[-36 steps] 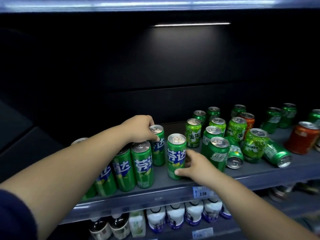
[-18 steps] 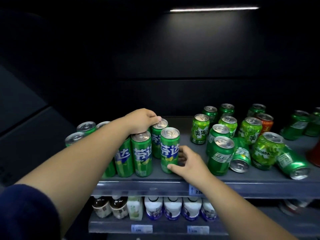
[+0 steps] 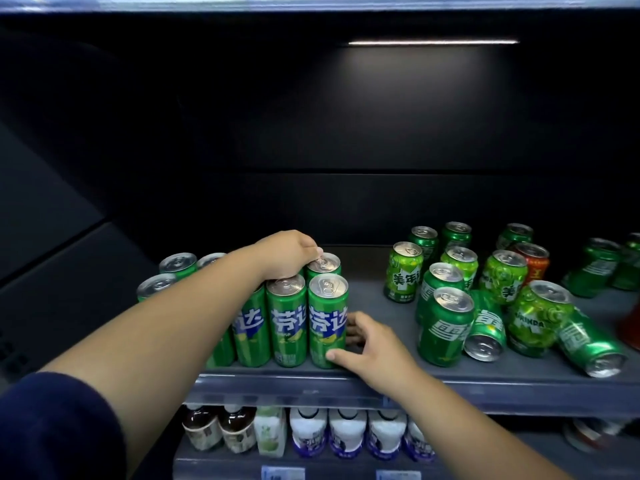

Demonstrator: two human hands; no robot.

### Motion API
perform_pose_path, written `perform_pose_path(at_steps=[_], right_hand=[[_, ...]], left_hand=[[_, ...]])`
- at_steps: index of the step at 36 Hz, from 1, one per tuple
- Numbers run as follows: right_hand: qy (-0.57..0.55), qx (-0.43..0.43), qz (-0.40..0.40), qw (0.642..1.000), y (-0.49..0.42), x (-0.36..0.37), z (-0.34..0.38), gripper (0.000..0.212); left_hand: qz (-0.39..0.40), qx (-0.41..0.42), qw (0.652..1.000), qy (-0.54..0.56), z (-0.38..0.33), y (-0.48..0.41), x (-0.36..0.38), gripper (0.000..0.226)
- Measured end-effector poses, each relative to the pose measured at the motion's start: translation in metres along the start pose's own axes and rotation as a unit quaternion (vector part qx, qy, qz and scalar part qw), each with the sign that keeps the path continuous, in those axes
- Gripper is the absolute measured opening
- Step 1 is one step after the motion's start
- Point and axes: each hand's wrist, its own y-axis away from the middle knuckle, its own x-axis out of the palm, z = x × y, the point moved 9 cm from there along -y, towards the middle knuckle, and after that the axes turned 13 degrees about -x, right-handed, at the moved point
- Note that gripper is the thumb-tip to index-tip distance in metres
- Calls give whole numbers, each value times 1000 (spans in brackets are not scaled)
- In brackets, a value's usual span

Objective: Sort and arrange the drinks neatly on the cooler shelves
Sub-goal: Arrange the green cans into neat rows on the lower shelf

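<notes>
Right hand (image 3: 375, 348) wraps the front can (image 3: 327, 320) low down, thumb in front, fingers behind. The can stands upright at the right end of the front row on the shelf (image 3: 381, 379). Left hand (image 3: 284, 254) pinches the rear can (image 3: 323, 265) by its rim. I judge both cans full, stiff and slick (painted metal), so I'd grip mid-body.

Glossy green metal cans (image 3: 327, 320) with bright silvery lids; matt grey shelf (image 3: 485, 386); smooth white plastic bottles (image 3: 346, 434); dark cloth sleeve (image 3: 52, 427).
</notes>
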Motion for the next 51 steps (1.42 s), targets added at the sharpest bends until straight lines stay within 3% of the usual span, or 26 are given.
perform_pose_path(at_steps=[9, 14, 16, 22, 30, 32, 37, 44, 51], right_hand=[[1, 4, 14, 1000, -1, 1, 2, 57], [-21, 18, 14, 1000, -10, 1, 6, 125], [-54, 1, 11, 998, -13, 6, 15, 140], [-76, -38, -33, 996, -17, 19, 29, 111], [-15, -65, -27, 997, -14, 15, 27, 103], [-7, -64, -32, 997, -15, 15, 25, 105], [-2, -87, -44, 995, -13, 12, 29, 112], [-45, -120, -67, 989, -10, 6, 27, 89], [31, -126, -24, 991, -10, 12, 31, 92]], left_hand=[[35, 40, 997, -56, -9, 1, 0, 35], [59, 65, 988, -125, -21, 0, -1, 34], [66, 68, 989, -116, -21, -2, 0, 34], [79, 74, 991, -76, -17, -5, 3, 35], [60, 79, 990, -98, -17, 6, 2, 38], [48, 87, 992, -74, -20, 15, -1, 48], [42, 118, 984, -127, -23, 49, 2, 108], [7, 141, 970, -197, -16, 63, 13, 98], [-6, 153, 970, -190, -18, 64, 12, 99]])
